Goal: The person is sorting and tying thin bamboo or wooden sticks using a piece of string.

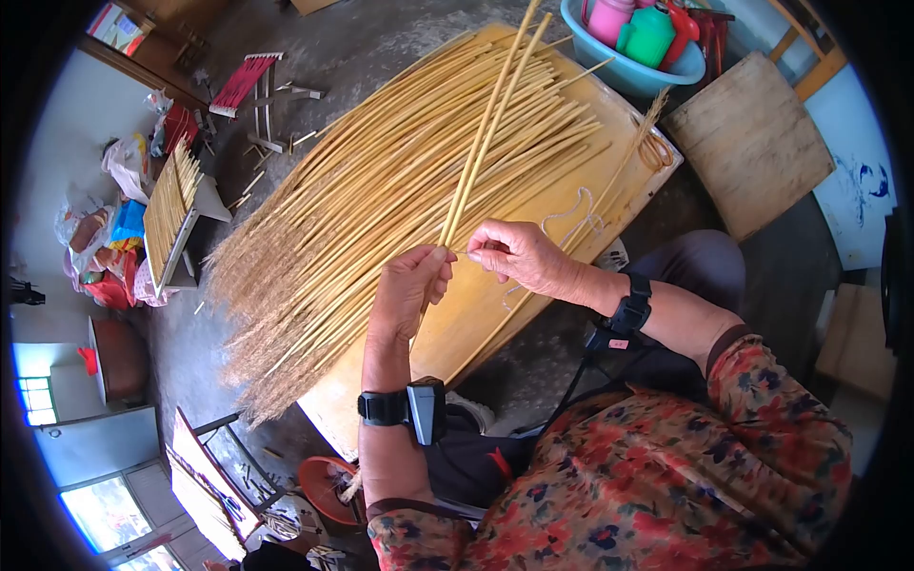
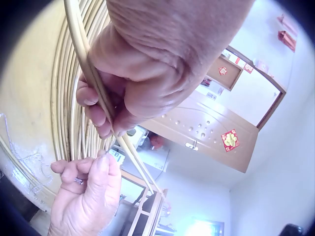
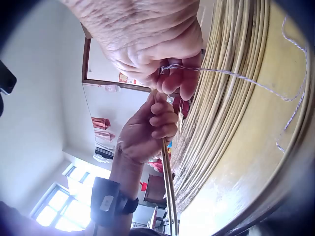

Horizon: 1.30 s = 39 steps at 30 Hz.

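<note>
Two straw-coloured stalks (image 1: 481,143) stand out from my left hand (image 1: 407,285), whose thumb and fingers grip them together. In the left wrist view the stalks (image 2: 78,42) run through the curled fingers and fan slightly apart beyond them. Close beside it, my right hand (image 1: 528,259) pinches a thin twisted string between thumb and forefinger. A short stretch of the string spans the gap to the stalks. From the right hand, the white-and-purple string (image 3: 236,75) trails over the table, as the right wrist view shows.
A wide layer of stalks (image 1: 409,152) with feathery heads covers much of the low table (image 1: 609,124). Scissors (image 1: 655,152) lie at its right corner near a single plumed stalk. Beyond stand a blue basin (image 1: 609,71) and a wooden board (image 1: 752,143); an orange bucket (image 1: 324,485) sits lower left.
</note>
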### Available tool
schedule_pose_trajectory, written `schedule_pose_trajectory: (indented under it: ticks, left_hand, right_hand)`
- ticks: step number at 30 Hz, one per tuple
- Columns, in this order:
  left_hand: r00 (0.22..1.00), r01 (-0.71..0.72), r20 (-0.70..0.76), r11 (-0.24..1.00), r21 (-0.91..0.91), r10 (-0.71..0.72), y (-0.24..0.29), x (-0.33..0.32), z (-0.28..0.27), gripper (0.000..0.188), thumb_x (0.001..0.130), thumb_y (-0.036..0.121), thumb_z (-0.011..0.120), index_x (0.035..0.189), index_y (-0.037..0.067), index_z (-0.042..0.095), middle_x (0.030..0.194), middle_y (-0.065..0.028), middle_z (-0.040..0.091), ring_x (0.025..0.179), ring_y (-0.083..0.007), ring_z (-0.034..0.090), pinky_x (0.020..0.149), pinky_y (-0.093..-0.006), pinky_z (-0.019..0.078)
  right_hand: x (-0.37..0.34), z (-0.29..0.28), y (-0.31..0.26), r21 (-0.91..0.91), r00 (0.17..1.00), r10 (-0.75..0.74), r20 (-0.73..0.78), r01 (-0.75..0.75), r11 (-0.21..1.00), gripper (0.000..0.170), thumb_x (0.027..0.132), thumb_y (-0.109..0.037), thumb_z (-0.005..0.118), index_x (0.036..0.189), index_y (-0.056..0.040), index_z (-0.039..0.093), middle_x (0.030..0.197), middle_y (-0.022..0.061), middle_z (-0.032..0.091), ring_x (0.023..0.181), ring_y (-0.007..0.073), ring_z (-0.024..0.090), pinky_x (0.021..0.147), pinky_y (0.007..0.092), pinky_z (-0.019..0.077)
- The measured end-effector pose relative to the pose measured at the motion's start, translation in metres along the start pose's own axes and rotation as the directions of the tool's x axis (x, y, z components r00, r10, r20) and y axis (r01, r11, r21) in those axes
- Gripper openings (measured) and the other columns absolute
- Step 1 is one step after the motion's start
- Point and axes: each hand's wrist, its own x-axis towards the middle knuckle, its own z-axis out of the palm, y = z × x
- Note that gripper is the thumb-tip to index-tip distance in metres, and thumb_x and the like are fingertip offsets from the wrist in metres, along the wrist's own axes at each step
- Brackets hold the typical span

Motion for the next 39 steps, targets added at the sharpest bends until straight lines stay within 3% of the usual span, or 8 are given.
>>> schedule_pose_trajectory:
  ticks: [4,6,7,9,13,22,27,39]
  left_hand:
    - [1.000,0.020,0.024,0.999,-0.047,-0.019,-0.001,-0.001,-0.001,0.019,0.085,0.020,0.054,0.085,0.003,0.060,0.064,0.0015,0.055,0.052,-0.0051,0.048,0.046,-0.0168,0.0380]
    - [1.000,0.014,0.027,0.997,-0.075,-0.012,-0.002,-0.002,-0.001,0.019,0.085,0.020,0.054,0.086,0.002,0.060,0.064,0.0010,0.056,0.052,-0.0055,0.049,0.047,-0.0170,0.0381]
    - [1.000,0.016,0.028,0.997,-0.072,-0.014,-0.002,-0.002,-0.002,0.019,0.085,0.020,0.054,0.086,0.002,0.060,0.064,0.0010,0.056,0.052,-0.0055,0.049,0.047,-0.0170,0.0381]
    - [0.999,0.017,0.039,0.996,-0.088,-0.014,-0.002,-0.002,-0.003,0.019,0.085,0.021,0.055,0.086,0.002,0.060,0.064,0.0006,0.056,0.052,-0.0057,0.049,0.047,-0.0171,0.0384]
    - [0.999,0.017,0.037,0.998,-0.064,-0.015,-0.001,-0.002,-0.001,0.019,0.085,0.021,0.055,0.087,0.002,0.059,0.064,0.0005,0.056,0.052,-0.0058,0.049,0.047,-0.0173,0.0384]
    - [1.000,0.010,0.024,0.994,-0.113,-0.008,-0.002,-0.003,0.000,0.020,0.086,0.020,0.053,0.086,0.001,0.059,0.064,-0.0003,0.056,0.052,-0.0066,0.049,0.046,-0.0176,0.0372]
    - [1.000,0.014,0.024,0.989,-0.144,-0.011,-0.002,-0.004,0.002,0.019,0.085,0.019,0.055,0.086,0.001,0.060,0.064,0.0005,0.056,0.053,-0.0056,0.047,0.046,-0.0171,0.0352]
    - [1.000,0.004,0.002,0.988,-0.153,-0.004,-0.004,-0.004,0.000,0.018,0.084,0.017,0.056,0.086,0.000,0.060,0.064,-0.0010,0.056,0.053,-0.0067,0.048,0.046,-0.0176,0.0356]
  right_hand:
    - [-0.005,0.003,-0.010,-0.109,1.000,0.014,-0.021,-0.016,0.994,0.011,0.083,-0.010,0.055,0.087,-0.0008,0.055,0.062,0.0029,0.051,0.055,0.0085,0.048,0.051,0.0244,0.0426]
    - [-0.006,0.003,-0.013,-0.223,0.999,-0.053,0.008,0.053,0.973,0.011,0.082,-0.010,0.055,0.090,-0.0025,0.056,0.065,0.0083,0.056,0.058,0.0164,0.055,0.054,0.0288,0.0447]
    - [-0.005,0.003,-0.008,-0.219,0.999,-0.053,0.006,0.053,0.974,0.011,0.082,-0.010,0.055,0.090,-0.0025,0.056,0.065,0.0083,0.056,0.058,0.0164,0.055,0.054,0.0288,0.0447]
    - [0.000,0.004,0.007,-0.407,0.911,-0.411,-0.016,0.370,0.835,0.011,0.081,-0.010,0.055,0.090,-0.0030,0.057,0.072,0.0136,0.059,0.066,0.0263,0.059,0.058,0.0339,0.0461]
    - [-0.003,0.004,-0.001,-0.357,0.937,-0.347,-0.038,0.312,0.881,0.012,0.080,-0.010,0.055,0.091,-0.0040,0.058,0.077,0.0148,0.060,0.073,0.0314,0.058,0.061,0.0373,0.0465]
    - [-0.005,0.006,-0.001,-0.292,0.946,-0.321,-0.056,0.292,0.911,0.013,0.082,-0.008,0.054,0.093,-0.0033,0.057,0.077,0.0136,0.059,0.070,0.0285,0.059,0.060,0.0330,0.0460]
    - [-0.005,0.009,-0.008,-0.253,0.971,-0.232,-0.057,0.210,0.944,0.014,0.081,-0.007,0.054,0.094,-0.0034,0.057,0.078,0.0134,0.060,0.071,0.0270,0.059,0.062,0.0326,0.0459]
    - [-0.008,0.010,-0.002,-0.225,0.966,-0.254,-0.042,0.238,0.945,0.018,0.081,-0.004,0.053,0.099,-0.0023,0.056,0.080,0.0133,0.061,0.072,0.0244,0.060,0.064,0.0310,0.0465]
